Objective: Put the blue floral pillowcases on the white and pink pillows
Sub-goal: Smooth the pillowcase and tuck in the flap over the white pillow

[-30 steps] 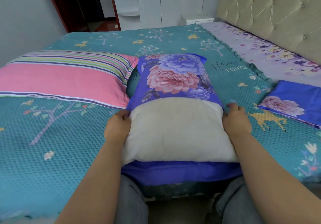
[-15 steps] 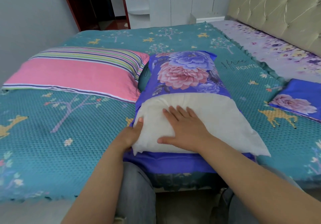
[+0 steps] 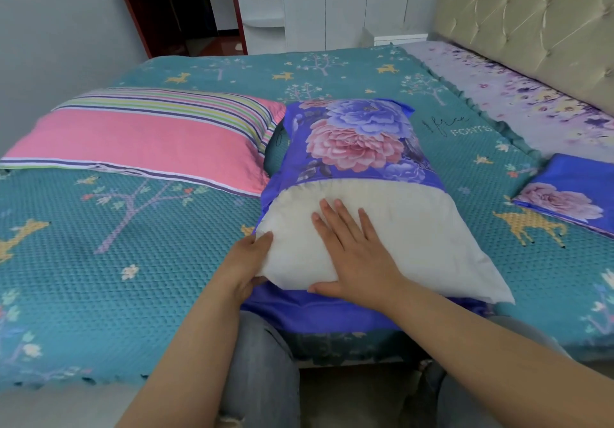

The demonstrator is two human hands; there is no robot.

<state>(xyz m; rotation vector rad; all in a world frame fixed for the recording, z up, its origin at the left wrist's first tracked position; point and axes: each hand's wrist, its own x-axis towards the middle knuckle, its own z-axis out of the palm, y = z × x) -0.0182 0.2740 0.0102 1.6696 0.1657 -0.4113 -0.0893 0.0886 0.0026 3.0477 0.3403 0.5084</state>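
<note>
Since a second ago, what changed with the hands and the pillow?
The right hand left the white pillow's right edge and now presses flat on top of it. The left hand slid down the left edge to grip the near left corner. The blue floral pillowcase covers the far half as before; the pink striped pillow and folded blue floral pillowcase stayed put.

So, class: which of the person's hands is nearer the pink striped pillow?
Left. The left hand grips the white pillow's corner below the pink striped pillow; the right hand lies farther right.
</note>
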